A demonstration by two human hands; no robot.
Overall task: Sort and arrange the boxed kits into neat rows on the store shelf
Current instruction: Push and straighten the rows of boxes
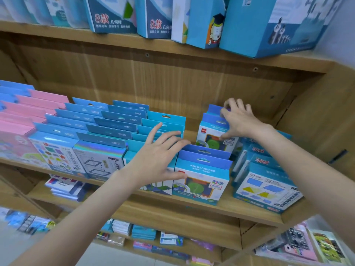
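Note:
Blue boxed kits stand in rows on the wooden shelf (221, 210). My right hand (238, 120) grips two upright blue kits (211, 131) at the back of one row, fingers curled over their hanger tabs and thumb on the front face. In front of them, after a gap, stand two more of the same kits (201, 179) at the shelf's edge. My left hand (157, 156) hovers with spread fingers over the teal kits (165, 121) to the left, its thumb near the front kit's left edge. It holds nothing.
Pink boxes (25, 116) and holographic blue boxes (98, 154) fill the shelf's left part. A leaning stack of blue kits (269, 185) sits at the right by the side wall. Tall blue boxes (259, 25) overhang the shelf above. More goods lie on lower shelves.

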